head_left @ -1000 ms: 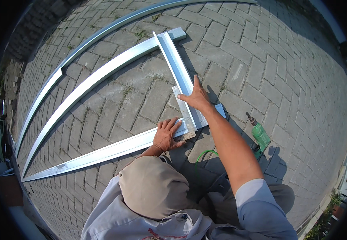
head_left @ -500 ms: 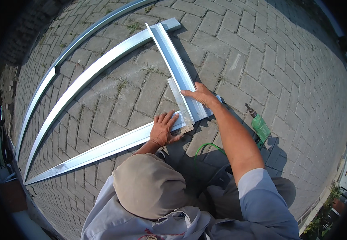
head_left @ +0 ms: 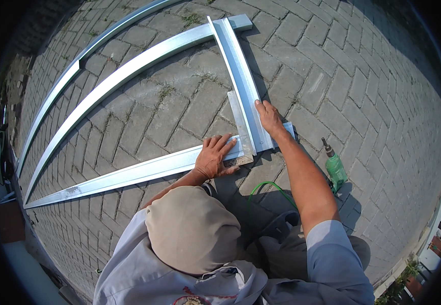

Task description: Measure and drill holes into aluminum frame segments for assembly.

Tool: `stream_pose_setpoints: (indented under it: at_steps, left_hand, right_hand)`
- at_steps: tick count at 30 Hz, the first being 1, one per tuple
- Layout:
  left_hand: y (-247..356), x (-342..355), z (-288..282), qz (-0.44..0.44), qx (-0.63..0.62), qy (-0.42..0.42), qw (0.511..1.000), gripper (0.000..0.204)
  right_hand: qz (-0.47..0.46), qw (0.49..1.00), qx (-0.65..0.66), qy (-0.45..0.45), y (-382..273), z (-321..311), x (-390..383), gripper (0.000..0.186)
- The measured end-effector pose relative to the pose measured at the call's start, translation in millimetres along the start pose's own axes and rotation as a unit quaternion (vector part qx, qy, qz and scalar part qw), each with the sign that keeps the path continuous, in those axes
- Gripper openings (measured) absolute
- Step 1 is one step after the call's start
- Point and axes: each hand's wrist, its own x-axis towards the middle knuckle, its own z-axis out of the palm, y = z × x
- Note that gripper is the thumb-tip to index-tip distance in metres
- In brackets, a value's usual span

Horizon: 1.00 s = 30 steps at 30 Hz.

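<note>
A long bright metal channel (head_left: 144, 175) lies on the paving, and a shorter metal channel (head_left: 238, 71) crosses its right end. In the corner between them sits a carpenter's square (head_left: 239, 119), its blade alongside the crosspiece. My left hand (head_left: 214, 156) lies with spread fingers over the long channel, its thumb by the square's short stock. My right hand (head_left: 270, 119) grips the right edge of the crosspiece near its lower end. Under the crosspiece's far end runs another long metal channel (head_left: 129, 63), which meets the first one at the far left.
A green power drill (head_left: 335, 170) lies on the paving right of my right forearm. A green cord (head_left: 266, 184) curves near my knees. Beyond the frame rests another metal length (head_left: 60, 89). Grey paving blocks (head_left: 383, 152) cover the ground, with grass tufts in some joints.
My right hand has shifted its grip: the thumb that lay across the crosspiece is now at its right edge. My left hand stays on the long channel. The whole view has shifted slightly.
</note>
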Motion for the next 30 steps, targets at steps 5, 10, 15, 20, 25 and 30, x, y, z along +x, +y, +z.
stream_pose_setpoints:
  at_steps: [5, 10, 15, 20, 25, 30]
  left_hand:
    - [0, 1, 1, -0.001, 0.003, -0.003, 1.0, 0.1]
    - [0, 1, 2, -0.001, 0.004, -0.001, 1.0, 0.1]
    - [1, 1, 1, 0.002, 0.002, 0.002, 1.0, 0.101]
    - [0, 0, 2, -0.004, 0.007, -0.006, 1.0, 0.102]
    - [1, 3, 4, 0.001, -0.001, -0.001, 1.0, 0.102]
    - [2, 1, 1, -0.002, 0.007, -0.002, 1.0, 0.1]
  right_hand:
    - [-0.007, 1.0, 0.02, 0.009, 2, -1, 0, 0.055]
    - [-0.013, 1.0, 0.02, 0.018, 2, -1, 0, 0.055]
    - [-0.014, 1.0, 0.016, 0.021, 5, 0, 1, 0.055]
    - [-0.02, 0.999, 0.015, 0.033, 4, 2, 1, 0.053]
    - [-0.003, 1.0, 0.01, 0.026, 1, -4, -1, 0.053]
    - [0.041, 0.999, 0.008, 0.0, -7, -12, -8, 0.056]
